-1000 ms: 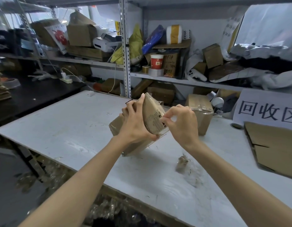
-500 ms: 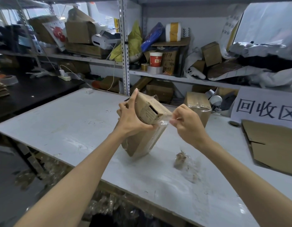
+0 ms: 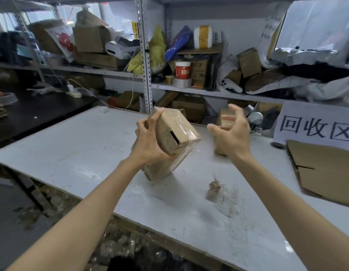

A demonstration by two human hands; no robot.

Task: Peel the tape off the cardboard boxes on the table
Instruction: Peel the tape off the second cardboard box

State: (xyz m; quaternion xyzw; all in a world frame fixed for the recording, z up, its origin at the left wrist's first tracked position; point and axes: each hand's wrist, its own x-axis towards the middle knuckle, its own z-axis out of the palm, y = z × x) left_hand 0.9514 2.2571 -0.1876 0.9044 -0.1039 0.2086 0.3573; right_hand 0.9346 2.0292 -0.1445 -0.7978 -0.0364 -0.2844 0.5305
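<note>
Above the worktop: a small brown cardboard box wrapped in clear glossy tape point(image 3: 174, 139) was held tilted over the white worktop point(image 3: 75, 151), its lowest corner close to the surface; whether it touched could not be told.
Long axis: it ran from upper left, away from the person, down toward them, with the slotted end face turned up and to the right.
Left hand point(image 3: 150, 142): its grip was closed around the box's left side, thumb under the near edge, fingers point(image 3: 154, 119) over the top corner.
Right hand point(image 3: 231, 133): empty, fingers spread and curled, held apart from the box on its right.
Key relation: the taped end face lay to the left of the free right hand, so that hand was the better placed to pinch a tape edge, in my judgement.
Change: half a second before, the right hand was pinching film at the box's right corner; here it had let go and drawn away.
Around: a crumpled wad of peeled clear tape point(image 3: 214, 189) lay on the worktop nearer the person; a second taped brown box point(image 3: 224, 119) stood behind the right hand; flattened brown cardboard point(image 3: 324, 171) lay at the right.
</note>
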